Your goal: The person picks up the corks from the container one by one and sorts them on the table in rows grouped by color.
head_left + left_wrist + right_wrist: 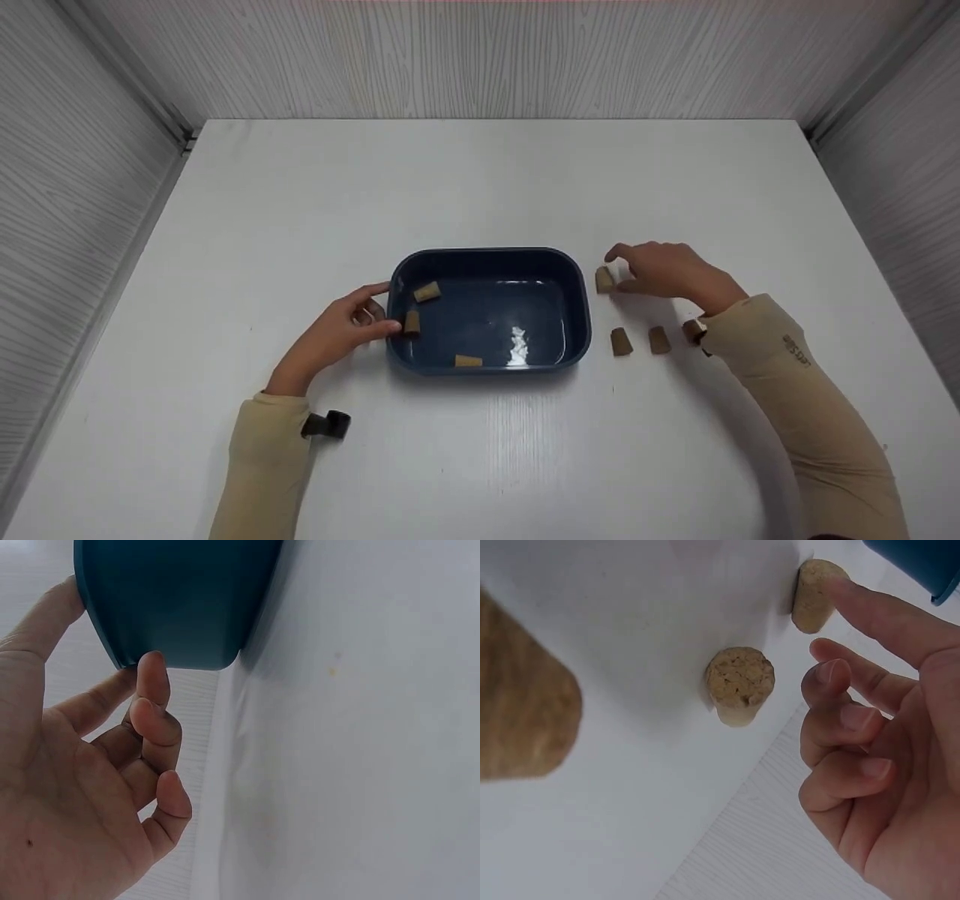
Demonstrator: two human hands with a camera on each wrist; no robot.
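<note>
A dark blue rectangular basin (487,372) sits mid-table with three tapered cork stoppers inside: one near the front wall (469,361), two toward the left. My left hand (341,330) holds the basin's left rim, thumb over the edge and index finger along it; the other fingers curl beneath. To the basin's right, my right hand (667,271) reaches around a cork stopper (604,280), index finger and thumb spread on either side. The right wrist view shows the thumb overlapping that cork (814,604), with the index fingertip apart from it.
Nearer the front, a cork (621,342), another cork (659,340) and a third cork (694,331) stand in a row, the last partly behind the right sleeve (780,375). A black wrist mount (330,425) juts from the left sleeve. Pale wood-grain panels (480,60) enclose the white table.
</note>
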